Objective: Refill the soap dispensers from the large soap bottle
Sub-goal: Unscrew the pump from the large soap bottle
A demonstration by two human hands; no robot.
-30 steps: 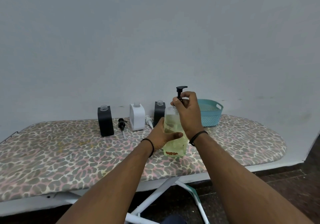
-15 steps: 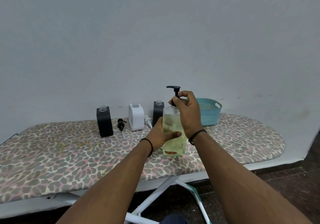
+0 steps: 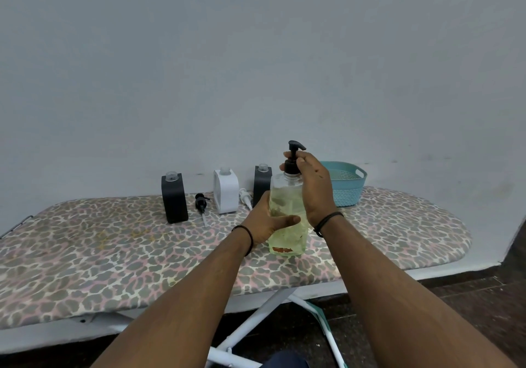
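The large clear soap bottle (image 3: 286, 219) with yellowish liquid stands upright on the leopard-print ironing board (image 3: 113, 248). My left hand (image 3: 266, 224) grips its body from the left. My right hand (image 3: 311, 185) pinches the collar of its black pump (image 3: 293, 157) at the neck. Behind stand three open-necked dispensers with no pumps on: a black one (image 3: 174, 198) at left, a white one (image 3: 225, 191), and a second black one (image 3: 262, 182) partly hidden by the bottle.
A black pump head (image 3: 201, 201) and a white pump head (image 3: 245, 197) lie on the board between the dispensers. A teal perforated basket (image 3: 345, 184) sits at back right. The wall runs close behind. White board legs (image 3: 256, 322) and dark floor lie below.
The black pump's spout has swung from pointing left to pointing right as my right hand twisted at the bottle's neck. The bottle and my left hand stayed in place.
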